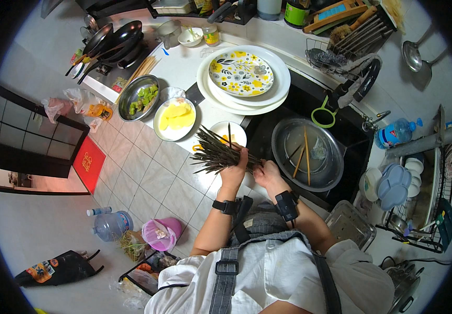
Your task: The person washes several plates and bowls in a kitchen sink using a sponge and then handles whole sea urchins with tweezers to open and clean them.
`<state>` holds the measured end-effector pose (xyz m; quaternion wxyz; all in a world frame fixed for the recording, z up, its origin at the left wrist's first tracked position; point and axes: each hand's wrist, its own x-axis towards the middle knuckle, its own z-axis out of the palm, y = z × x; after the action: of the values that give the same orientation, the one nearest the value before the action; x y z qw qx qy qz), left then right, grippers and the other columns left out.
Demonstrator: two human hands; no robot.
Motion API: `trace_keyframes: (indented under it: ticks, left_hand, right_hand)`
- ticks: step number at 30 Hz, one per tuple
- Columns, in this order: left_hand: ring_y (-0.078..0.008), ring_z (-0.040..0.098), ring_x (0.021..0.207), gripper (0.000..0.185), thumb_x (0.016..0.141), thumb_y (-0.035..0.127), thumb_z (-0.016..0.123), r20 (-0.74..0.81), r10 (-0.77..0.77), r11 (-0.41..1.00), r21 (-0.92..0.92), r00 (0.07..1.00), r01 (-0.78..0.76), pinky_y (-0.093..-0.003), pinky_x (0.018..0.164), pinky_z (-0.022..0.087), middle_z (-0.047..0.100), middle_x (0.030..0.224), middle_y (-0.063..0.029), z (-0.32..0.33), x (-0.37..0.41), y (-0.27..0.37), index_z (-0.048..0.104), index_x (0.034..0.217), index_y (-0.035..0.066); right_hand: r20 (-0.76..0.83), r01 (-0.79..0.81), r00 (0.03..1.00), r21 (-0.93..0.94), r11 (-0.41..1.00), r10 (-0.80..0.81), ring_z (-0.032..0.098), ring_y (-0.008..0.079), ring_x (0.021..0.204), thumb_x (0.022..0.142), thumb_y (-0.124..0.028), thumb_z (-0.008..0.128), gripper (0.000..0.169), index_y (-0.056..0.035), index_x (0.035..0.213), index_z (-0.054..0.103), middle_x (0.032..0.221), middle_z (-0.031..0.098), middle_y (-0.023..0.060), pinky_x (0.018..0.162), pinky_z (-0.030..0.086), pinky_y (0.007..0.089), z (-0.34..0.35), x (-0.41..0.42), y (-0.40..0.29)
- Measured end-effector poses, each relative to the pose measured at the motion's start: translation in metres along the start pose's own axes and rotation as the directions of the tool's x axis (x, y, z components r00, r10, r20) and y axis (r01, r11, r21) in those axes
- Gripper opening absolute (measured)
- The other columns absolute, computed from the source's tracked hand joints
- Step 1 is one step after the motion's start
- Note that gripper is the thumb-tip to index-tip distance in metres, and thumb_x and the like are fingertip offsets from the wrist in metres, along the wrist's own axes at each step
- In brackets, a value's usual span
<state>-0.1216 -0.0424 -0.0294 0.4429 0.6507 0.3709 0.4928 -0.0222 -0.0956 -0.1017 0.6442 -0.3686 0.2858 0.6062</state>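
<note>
A thick bundle of thin, dark brown stems (218, 153) lies across my left hand (234, 168), whose fingers wrap its middle. The stems fan out to the left, and one points upward. My right hand (267, 173) grips the bundle's other end, close to the rim of a large metal basin (337, 168). In that basin are cloudy water, two light chopsticks (307, 155), a short dark stem (292, 154) and a clear crumpled piece (319, 149). Just beyond the bundle sits a white bowl (239, 131) with orange pieces, partly hidden.
A plate of sliced yellow potato (176, 117) and a metal bowl of green pieces (144, 98) stand on the counter. Stacked plates (282, 70) lie farther back. The black faucet (367, 80) overhangs the sink side. A pink bucket (171, 231) stands on the floor.
</note>
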Motion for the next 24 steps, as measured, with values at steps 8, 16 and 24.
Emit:
trace_keyframes:
  ticks: [8,16,24]
  left_hand:
    - [-0.0138,0.051,0.063,0.008,0.087,0.001,0.045,0.046,0.169,0.978,-0.131,0.985,-0.162,-0.0276,0.068,0.044,0.051,0.068,-0.0039,0.004,0.008,0.013,0.048,0.081,0.001]
    - [-0.013,0.046,0.054,0.008,0.09,0.003,0.042,0.076,-0.104,0.922,-0.368,0.992,0.125,-0.0306,0.063,0.047,0.047,0.06,-0.0051,0.006,-0.005,-0.008,0.043,0.083,0.002]
    - [-0.0114,0.045,0.054,0.011,0.089,0.003,0.045,0.093,-0.047,0.975,-0.214,0.995,0.066,-0.0251,0.054,0.04,0.047,0.06,-0.0034,0.011,-0.007,-0.002,0.045,0.078,0.002]
  right_hand:
    - [0.036,0.04,0.999,-0.064,0.997,-0.037,0.031,0.0124,0.044,0.088,-0.008,0.032,0.016,-0.0082,0.074,0.04,0.059,0.036,0.0028,0.038,0.026,0.0227,-0.003,0.005,-0.001]
    - [-0.055,0.006,0.998,-0.095,0.995,-0.011,0.046,0.0107,0.059,0.083,-0.002,0.049,0.002,-0.0033,0.082,0.05,0.07,0.048,0.0029,0.048,0.038,0.0196,0.025,-0.039,-0.015]
    - [0.719,0.898,0.431,-0.403,0.178,-0.546,0.048,0.0067,0.067,0.082,-0.002,0.057,0.013,-0.0041,0.094,0.053,0.079,0.054,-0.0003,0.062,0.04,0.0178,0.053,-0.126,-0.054]
